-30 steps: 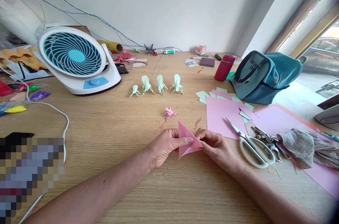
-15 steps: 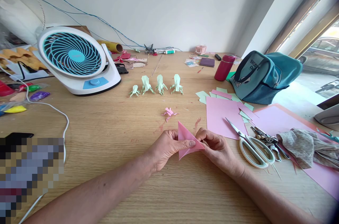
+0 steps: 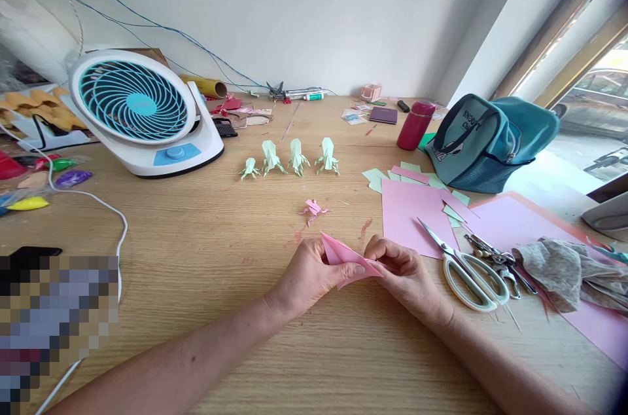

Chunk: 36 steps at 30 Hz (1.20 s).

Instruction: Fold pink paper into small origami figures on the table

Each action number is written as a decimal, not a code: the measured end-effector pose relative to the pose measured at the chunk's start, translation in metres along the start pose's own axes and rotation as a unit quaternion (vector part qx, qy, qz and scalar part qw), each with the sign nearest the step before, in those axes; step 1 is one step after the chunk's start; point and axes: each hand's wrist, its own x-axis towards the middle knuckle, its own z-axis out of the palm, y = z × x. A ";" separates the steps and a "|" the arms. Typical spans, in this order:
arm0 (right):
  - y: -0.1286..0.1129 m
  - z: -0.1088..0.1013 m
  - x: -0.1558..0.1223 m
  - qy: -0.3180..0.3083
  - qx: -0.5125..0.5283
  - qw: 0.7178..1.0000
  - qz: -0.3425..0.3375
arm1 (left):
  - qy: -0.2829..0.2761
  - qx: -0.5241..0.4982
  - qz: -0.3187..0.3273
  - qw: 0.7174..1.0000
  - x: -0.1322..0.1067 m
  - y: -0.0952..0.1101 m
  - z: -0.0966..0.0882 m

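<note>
Both my hands pinch a folded pink paper point(image 3: 349, 255) just above the wooden table point(image 3: 206, 238). My left hand point(image 3: 310, 274) grips its left side with the thumb on top. My right hand point(image 3: 403, 271) holds its right tip with curled fingers. A small pink folded figure point(image 3: 313, 209) lies on the table just beyond the hands. Further back, several pale green folded figures point(image 3: 293, 157) stand in a row.
White-handled scissors point(image 3: 466, 266) lie on pink sheets point(image 3: 411, 209) to the right, next to keys and a crumpled cloth point(image 3: 569, 271). A teal bag point(image 3: 488, 140) and red bottle point(image 3: 415, 124) stand behind. A white and teal fan point(image 3: 140, 110) with a white cable point(image 3: 115, 218) is at the left.
The pink paper has tipped down and flattened between my hands; its upper point is lower than before. Both hands stay in place.
</note>
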 end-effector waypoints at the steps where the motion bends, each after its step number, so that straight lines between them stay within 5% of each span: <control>1: 0.001 0.000 0.000 0.003 0.002 1.000 -0.002 | 0.000 0.002 0.006 1.000 0.000 0.000 0.000; 17: -0.007 -0.005 -0.004 -0.027 -0.038 0.999 -0.022 | 0.080 0.129 0.075 0.986 -0.001 -0.002 0.001; 25: 0.001 -0.002 -0.005 -0.009 -0.068 0.996 -0.056 | 0.105 0.272 0.165 0.942 -0.002 -0.010 -0.001; 36: -0.003 0.001 -0.002 0.015 -0.111 0.992 -0.051 | 0.109 0.229 0.121 0.960 0.000 -0.011 -0.002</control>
